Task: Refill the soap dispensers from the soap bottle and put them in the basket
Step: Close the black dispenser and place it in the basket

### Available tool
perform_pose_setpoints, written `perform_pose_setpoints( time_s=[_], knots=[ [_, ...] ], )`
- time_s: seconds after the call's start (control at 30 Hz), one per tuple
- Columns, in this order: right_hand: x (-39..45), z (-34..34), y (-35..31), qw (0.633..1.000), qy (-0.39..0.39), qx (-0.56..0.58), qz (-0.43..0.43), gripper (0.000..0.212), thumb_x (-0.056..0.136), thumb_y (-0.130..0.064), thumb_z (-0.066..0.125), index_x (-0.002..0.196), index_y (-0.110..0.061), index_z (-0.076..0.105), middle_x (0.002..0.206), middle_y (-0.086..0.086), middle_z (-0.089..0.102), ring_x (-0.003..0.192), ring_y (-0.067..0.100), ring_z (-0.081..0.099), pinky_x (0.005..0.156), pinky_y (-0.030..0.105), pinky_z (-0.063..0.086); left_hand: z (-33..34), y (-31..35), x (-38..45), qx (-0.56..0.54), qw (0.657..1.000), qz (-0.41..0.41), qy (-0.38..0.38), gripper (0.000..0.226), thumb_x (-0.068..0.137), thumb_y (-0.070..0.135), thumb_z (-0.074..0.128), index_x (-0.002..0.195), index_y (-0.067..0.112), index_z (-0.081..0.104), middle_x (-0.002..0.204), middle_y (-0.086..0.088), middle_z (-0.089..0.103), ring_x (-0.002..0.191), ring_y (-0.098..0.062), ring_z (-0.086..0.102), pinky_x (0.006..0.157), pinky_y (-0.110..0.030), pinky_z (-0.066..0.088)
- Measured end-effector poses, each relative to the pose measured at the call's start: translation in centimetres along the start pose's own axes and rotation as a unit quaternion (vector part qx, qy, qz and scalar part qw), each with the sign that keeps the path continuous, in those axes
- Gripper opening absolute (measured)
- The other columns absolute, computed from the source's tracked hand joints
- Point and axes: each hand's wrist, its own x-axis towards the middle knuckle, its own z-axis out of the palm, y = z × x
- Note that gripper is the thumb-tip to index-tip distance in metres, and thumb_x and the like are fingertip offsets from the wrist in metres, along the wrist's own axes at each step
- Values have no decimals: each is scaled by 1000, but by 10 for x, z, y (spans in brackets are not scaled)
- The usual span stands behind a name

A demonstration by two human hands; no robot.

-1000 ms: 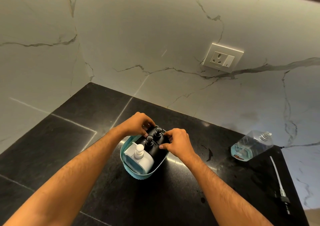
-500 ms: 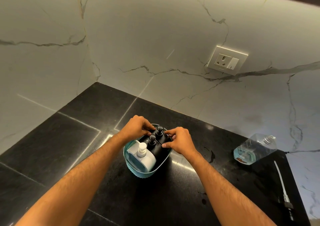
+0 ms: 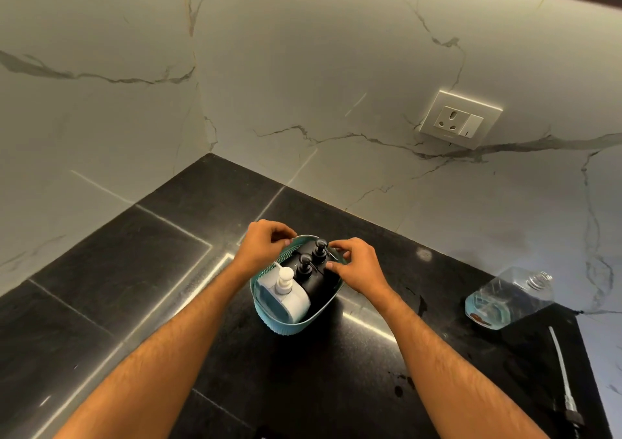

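Head view: left hand (image 3: 266,245) and right hand (image 3: 353,267) pinch the basket (image 3: 286,324) rim; thin plastic, probably flexes; filled dispensers (image 3: 316,263) add weight, so support both sides.

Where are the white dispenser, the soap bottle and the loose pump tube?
white dispenser (image 3: 292,299), head view, on its white body in the basket.
soap bottle (image 3: 508,299), head view, on its clear side wall.
loose pump tube (image 3: 559,359), head view, on the thin white tube.

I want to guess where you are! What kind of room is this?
Probably a kitchen or bathroom counter, I can't tell which. There's a shiny black stone countertop, white marble walls with a socket, and a teal basket of soap dispensers.
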Motion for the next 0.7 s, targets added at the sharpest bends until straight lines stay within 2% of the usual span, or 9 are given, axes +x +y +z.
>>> perform_pose_setpoints(
  time_s=[0.13, 0.27, 0.43, 0.57, 0.7],
  knots=[
    [10, 4, 6, 999, 20, 33, 12, 44, 84, -14, 79, 126, -18, 69, 110, -2, 68, 97, 11, 63, 94, 33, 54, -7, -1, -16, -38, 992, -59, 105, 35, 88, -9, 65, 115, 8, 76, 107, -5, 77, 98, -11, 72, 94, -29, 59],
    [22, 8, 12, 996, 15, 84, 33, 42, 90, -11, 72, 131, -12, 66, 115, 2, 71, 104, 14, 66, 101, 37, 53, -3, 5, -45, -89, 969, -127, 191, 46, 90, -9, 58, 133, 6, 65, 127, -8, 70, 117, -18, 66, 104, -30, 51],
    [30, 14, 20, 986, -2, 152, 62, 39, 95, -12, 67, 133, -7, 64, 122, 8, 70, 112, 16, 65, 101, 28, 49, 26, 5, -82, -178, 924, -230, 250, 58, 90, 1, 55, 147, 11, 51, 146, -5, 57, 133, -18, 54, 114, -44, 44],
    [34, 21, 24, 978, -17, 190, 79, 35, 96, -14, 66, 130, -7, 66, 122, 7, 71, 109, 14, 65, 97, 25, 48, 45, 5, -100, -229, 880, -304, 285, 65, 88, 7, 53, 152, 16, 44, 153, -3, 49, 139, -19, 48, 118, -47, 39],
    [34, 27, 25, 968, -37, 231, 93, 32, 97, -10, 63, 128, -8, 67, 119, 4, 71, 106, 12, 65, 93, 24, 48, 60, 13, -114, -254, 855, -337, 302, 67, 88, 5, 49, 154, 15, 40, 156, -3, 46, 140, -21, 46, 118, -48, 38]
  ],
)
